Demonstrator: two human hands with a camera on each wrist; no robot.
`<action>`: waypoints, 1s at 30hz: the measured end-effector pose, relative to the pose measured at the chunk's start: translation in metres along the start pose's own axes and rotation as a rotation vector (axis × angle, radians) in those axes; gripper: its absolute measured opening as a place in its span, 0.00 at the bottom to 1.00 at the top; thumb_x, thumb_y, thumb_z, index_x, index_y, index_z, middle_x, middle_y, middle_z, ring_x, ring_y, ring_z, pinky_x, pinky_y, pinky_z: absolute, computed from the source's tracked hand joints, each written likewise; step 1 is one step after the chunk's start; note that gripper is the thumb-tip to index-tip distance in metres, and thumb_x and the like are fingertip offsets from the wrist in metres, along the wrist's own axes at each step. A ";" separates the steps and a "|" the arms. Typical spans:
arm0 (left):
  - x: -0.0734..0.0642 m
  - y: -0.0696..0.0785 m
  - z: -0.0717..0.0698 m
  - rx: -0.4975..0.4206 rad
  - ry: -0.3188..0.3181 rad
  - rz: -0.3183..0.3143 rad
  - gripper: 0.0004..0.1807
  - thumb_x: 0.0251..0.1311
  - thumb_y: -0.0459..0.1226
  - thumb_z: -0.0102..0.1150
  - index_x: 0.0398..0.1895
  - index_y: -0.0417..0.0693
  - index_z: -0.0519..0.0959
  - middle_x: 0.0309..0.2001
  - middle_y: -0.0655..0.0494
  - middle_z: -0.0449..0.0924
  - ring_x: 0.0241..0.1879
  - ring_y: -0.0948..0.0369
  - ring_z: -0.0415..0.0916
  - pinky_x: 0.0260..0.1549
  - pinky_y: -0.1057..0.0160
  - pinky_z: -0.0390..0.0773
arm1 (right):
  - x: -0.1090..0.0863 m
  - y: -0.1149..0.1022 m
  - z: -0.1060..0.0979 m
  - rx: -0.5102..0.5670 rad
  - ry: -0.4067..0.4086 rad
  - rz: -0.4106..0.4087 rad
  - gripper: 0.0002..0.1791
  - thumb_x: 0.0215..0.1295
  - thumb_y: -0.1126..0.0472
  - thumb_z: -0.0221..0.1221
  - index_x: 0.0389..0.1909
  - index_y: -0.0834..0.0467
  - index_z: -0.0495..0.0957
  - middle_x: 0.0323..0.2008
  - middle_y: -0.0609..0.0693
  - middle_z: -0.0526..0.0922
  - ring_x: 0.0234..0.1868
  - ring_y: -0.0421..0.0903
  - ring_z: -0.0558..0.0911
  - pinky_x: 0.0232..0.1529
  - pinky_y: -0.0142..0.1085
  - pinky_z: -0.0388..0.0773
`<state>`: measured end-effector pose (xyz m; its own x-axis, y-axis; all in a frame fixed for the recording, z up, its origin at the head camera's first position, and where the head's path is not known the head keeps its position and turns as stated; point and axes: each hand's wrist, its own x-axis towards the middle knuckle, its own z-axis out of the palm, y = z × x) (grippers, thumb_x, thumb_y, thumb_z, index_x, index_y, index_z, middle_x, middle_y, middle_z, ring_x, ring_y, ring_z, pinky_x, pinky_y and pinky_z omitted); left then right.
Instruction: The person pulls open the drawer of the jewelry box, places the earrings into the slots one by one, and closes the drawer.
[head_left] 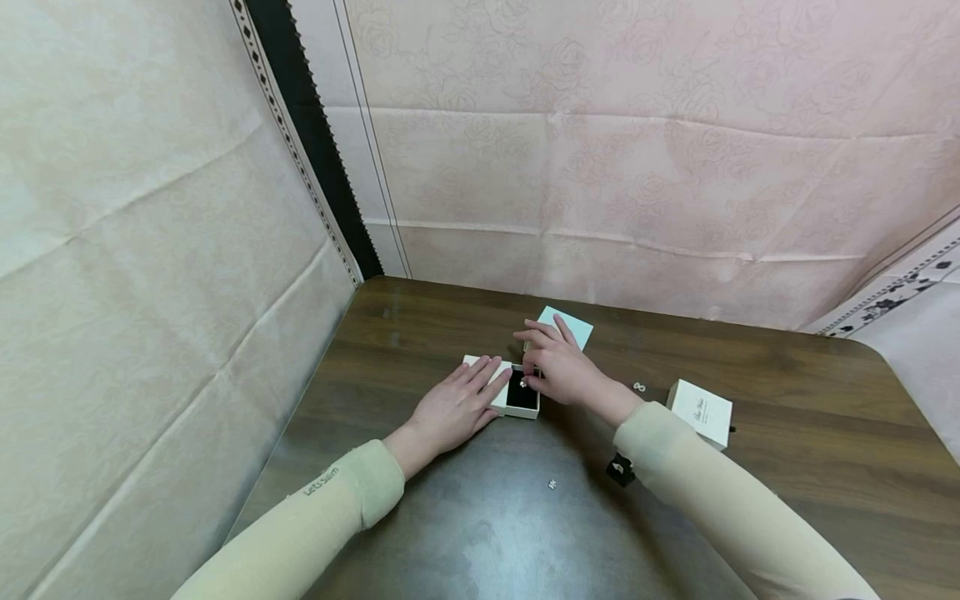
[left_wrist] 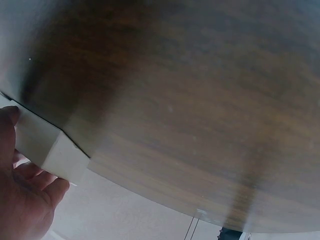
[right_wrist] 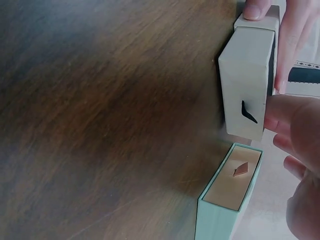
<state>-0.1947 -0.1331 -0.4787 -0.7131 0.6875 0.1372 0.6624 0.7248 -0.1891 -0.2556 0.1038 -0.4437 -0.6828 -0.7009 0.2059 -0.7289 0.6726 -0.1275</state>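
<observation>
A white drawer-style jewelry box [head_left: 501, 406] lies on the table, its drawer pulled out to the right with a black insert [head_left: 521, 397] showing. My left hand [head_left: 454, 398] grips the box sleeve, fingers over the top and thumb along the near side. Over the drawer, my right hand [head_left: 558, 371] pinches a small silver ornament [head_left: 523, 384] against the black insert with thumb and index finger; the other fingers are raised. In the right wrist view, the white drawer front [right_wrist: 245, 85] has a black pull tab [right_wrist: 248, 112], and the ornament is hidden.
Behind my right hand stands a mint-green box [head_left: 576, 327] with a tan drawer front [right_wrist: 227, 182]. A lettered white box [head_left: 701, 408] sits to the right. Small silver pieces lie at the right [head_left: 639, 387] and in front [head_left: 552, 484]. A black item [head_left: 620, 469] is beside the right sleeve.
</observation>
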 end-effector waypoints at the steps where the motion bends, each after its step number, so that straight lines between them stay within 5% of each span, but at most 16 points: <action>1: 0.000 0.000 0.000 -0.001 0.001 0.000 0.34 0.82 0.52 0.51 0.83 0.48 0.64 0.81 0.44 0.63 0.80 0.51 0.63 0.74 0.52 0.69 | 0.000 0.000 0.000 -0.007 0.005 -0.003 0.13 0.61 0.62 0.76 0.23 0.51 0.82 0.68 0.61 0.79 0.78 0.64 0.66 0.78 0.71 0.50; 13: 0.001 0.001 -0.001 0.007 -0.008 -0.003 0.35 0.83 0.53 0.50 0.84 0.48 0.63 0.82 0.44 0.62 0.80 0.51 0.62 0.75 0.52 0.68 | -0.013 -0.001 -0.007 -0.012 0.041 -0.014 0.11 0.61 0.59 0.78 0.27 0.50 0.83 0.69 0.60 0.79 0.79 0.63 0.66 0.78 0.71 0.49; 30: 0.003 -0.001 0.001 0.030 -0.020 0.005 0.36 0.83 0.54 0.50 0.85 0.48 0.61 0.82 0.44 0.61 0.80 0.51 0.62 0.75 0.52 0.68 | -0.072 -0.019 -0.012 0.026 0.095 -0.122 0.09 0.59 0.58 0.79 0.34 0.51 0.86 0.69 0.59 0.79 0.76 0.64 0.70 0.76 0.73 0.54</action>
<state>-0.1977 -0.1323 -0.4789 -0.7143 0.6901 0.1165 0.6593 0.7193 -0.2188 -0.1918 0.1442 -0.4447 -0.5822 -0.7507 0.3123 -0.8081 0.5767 -0.1204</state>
